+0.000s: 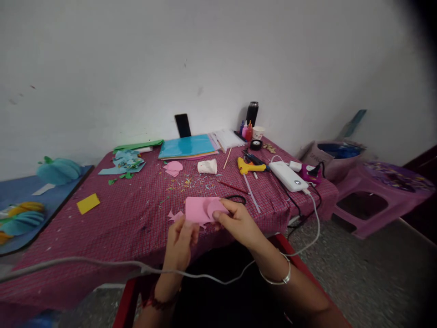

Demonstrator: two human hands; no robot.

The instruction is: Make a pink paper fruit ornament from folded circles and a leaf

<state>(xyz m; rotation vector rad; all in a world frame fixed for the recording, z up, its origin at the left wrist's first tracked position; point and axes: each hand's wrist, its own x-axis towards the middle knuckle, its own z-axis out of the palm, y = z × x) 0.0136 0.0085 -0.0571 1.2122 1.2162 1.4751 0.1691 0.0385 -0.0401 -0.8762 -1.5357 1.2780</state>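
My left hand (180, 241) pinches the lower left corner of a pink rectangular piece of paper (195, 209) above the table's near edge. With thumb and fingers closed, my right hand (237, 221) grips a round pink paper piece (213, 207) that overlaps the rectangle's right end. Whether the two are joined I cannot tell. Below and left of the rectangle lie pink paper scraps (175, 216). Farther back are more cut pink pieces (174, 168), next to a white paper cup (207, 166) on its side.
A yellow glue gun (251, 166), a white power bank (288, 176) and a purple socket block (310, 173) occupy the right. A white cable (218, 281) crosses in front of my forearms. Blue folders (187, 146), a phone (183, 125) and a black flask (252, 114) stand along the back.
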